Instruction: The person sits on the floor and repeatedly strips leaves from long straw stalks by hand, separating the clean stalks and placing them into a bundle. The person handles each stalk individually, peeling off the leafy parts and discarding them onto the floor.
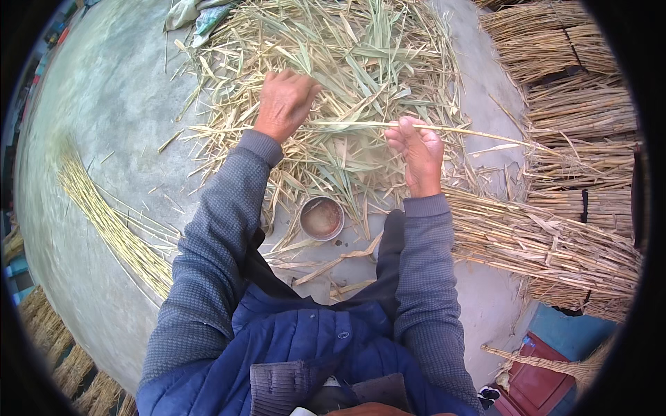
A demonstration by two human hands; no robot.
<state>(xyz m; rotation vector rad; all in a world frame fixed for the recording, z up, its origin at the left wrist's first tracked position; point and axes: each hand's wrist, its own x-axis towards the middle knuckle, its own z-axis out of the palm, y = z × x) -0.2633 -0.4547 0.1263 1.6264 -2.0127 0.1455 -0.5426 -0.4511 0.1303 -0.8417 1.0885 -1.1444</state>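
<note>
A long, thin reed stalk (479,132) lies crosswise before me, with dry leaf still on part of it. My right hand (420,152) pinches it between thumb and fingers, and its thin end reaches out to the right. My left hand (286,102) is to the left, back upward and fingers curled in; whatever they hold is hidden beneath the hand. Under both hands spreads a heap of stripped, dry leaves (361,55), pale yellow and green. A small round metal bowl (322,218) with brownish contents stands between my knees.
On the left a bundle of peeled stalks (114,222) lies on the grey concrete floor (104,90). Beside my right forearm is a large bundle of unpeeled reeds (541,239). More tied bundles (576,104) are stacked at the far right. A dark red object (538,374) sits lower right.
</note>
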